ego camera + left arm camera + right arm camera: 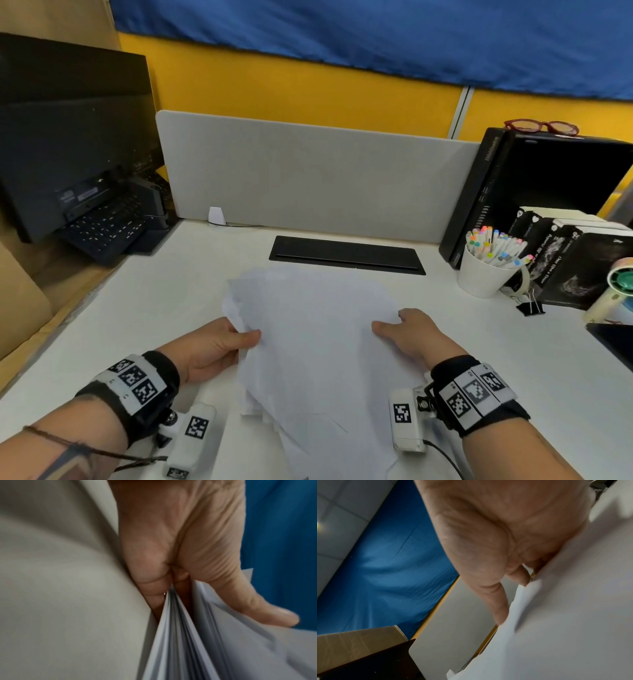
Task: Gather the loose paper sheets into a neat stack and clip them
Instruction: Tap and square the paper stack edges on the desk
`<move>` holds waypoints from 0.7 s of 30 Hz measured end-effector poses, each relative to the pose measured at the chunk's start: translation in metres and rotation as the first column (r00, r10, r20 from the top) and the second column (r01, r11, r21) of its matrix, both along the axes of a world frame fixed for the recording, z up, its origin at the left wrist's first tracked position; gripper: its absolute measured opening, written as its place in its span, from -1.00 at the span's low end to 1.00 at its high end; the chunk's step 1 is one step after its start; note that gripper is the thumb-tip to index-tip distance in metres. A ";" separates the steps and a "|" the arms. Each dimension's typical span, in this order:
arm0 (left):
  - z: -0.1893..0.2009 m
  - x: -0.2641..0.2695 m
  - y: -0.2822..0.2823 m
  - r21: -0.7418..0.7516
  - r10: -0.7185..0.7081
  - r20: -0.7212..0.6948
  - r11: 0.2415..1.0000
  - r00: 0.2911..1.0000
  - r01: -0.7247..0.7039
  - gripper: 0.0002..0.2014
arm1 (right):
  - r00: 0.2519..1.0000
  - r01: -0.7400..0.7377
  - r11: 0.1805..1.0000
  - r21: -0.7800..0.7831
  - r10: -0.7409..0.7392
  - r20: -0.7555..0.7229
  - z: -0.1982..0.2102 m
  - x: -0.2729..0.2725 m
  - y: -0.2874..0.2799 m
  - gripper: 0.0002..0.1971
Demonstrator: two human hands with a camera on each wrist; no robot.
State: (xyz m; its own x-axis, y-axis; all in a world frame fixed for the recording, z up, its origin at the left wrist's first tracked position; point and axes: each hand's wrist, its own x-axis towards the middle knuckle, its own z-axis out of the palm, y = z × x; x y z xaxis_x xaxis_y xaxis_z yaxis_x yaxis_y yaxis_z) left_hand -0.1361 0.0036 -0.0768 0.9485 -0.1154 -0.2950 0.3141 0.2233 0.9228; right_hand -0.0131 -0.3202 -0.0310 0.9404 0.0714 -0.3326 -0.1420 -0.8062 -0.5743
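paper sheets (pixel 318 346) occupy the lower centre of the head view, an uneven white pile with staggered edges, lifted off the white desk (pixel 178 291) between both hands. left hand (pixel 212 347), at the lower left of the pile, grips its left edge: thumb on top, fingers beneath; in the left wrist view the hand (pixel 180 540) pinches the fanned sheet edges (pixel 185 635), thumb pressed on the top sheet. right hand (pixel 407 334), at the lower right of the pile, holds the right edge with its thumb laid over the top sheet; in the right wrist view the hand (pixel 501 531) shows its thumb along the sheets (pixel 565 608) with the remaining fingers hidden behind the paper. black binder clip (pixel 530 307) sits at the right of the frame on the desk, well apart from the pile. just above it stands a white cup of markers (pixel 486 263). black cable tray (pixel 344 255) lies above the pile, in front of the grey divider panel (pixel 315 171).
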 end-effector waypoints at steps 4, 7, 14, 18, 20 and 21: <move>0.011 0.002 -0.010 0.089 0.047 -0.070 0.995 0.996 -0.041 -0.56 | 0.998 -0.043 0.988 -0.147 0.036 -0.046 -0.001 0.003 -0.005 -0.25; 0.018 0.008 -0.017 0.176 0.195 -0.098 0.969 0.976 -0.176 -0.56 | 0.988 -0.151 0.967 -0.206 0.142 -0.056 -0.003 0.002 0.000 -0.32; 0.012 0.022 -0.047 0.010 0.439 -0.186 0.895 0.879 -0.445 -0.02 | 0.995 -0.094 0.986 -0.139 0.089 -0.040 -0.014 0.001 0.002 -0.08; 0.031 0.016 -0.063 -0.048 0.190 -0.215 0.978 0.958 -0.205 -0.57 | 0.994 -0.106 0.960 -0.258 0.108 -0.009 -0.012 0.001 -0.009 -0.08; 0.034 0.020 -0.065 0.021 0.130 -0.222 0.992 0.966 -0.128 -0.57 | 0.985 -0.168 0.954 -0.247 0.169 -0.014 -0.013 0.004 -0.017 -0.13; 0.034 0.024 -0.064 0.057 0.115 -0.240 0.993 0.964 -0.105 -0.59 | 0.979 -0.198 0.949 -0.245 0.201 -0.013 -0.011 0.002 -0.020 -0.15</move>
